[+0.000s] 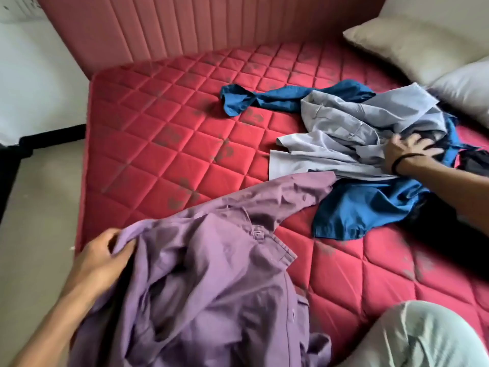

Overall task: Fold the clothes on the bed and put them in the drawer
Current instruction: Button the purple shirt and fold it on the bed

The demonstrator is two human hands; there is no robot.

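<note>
Purple shirt: the purple shirt (211, 282) lies crumpled and unfolded at the near left corner of the mattress, collar uppermost, one sleeve stretched toward the pile.
Left hand: the left hand (102, 260) pinches the shirt's left edge between thumb and curled fingers, right at the mattress border.
Clothes pile: a pale grey shirt (352, 133) sits on top of a blue garment (370, 207), with a dark garment (473, 162) partly showing beneath at the far right; all are unfolded.
Right hand: the right hand (404, 152), a black band on its wrist, has its fingers curled into the pile where grey and dark cloth meet; they appear to grip the cloth, though the fingertips are hidden.
Edges: the purple sleeve end touches the grey shirt's lower hem; a blue sleeve trails out leftward from the pile, apart from the purple shirt.
Open room: the middle and left of the mattress between the two groups of clothing lie bare, as does the strip below the blue garment.
Surface: a red quilted mattress (164, 133) with a diamond stitch and faded dark flower prints.
Surroundings: a ribbed pink headboard (148, 27) stands behind; two pillows (412, 46) rest at the far right; the person's knee (428, 337) in pale cloth shows at lower right; the light floor (34, 202) and a white wall run along the left.
</note>
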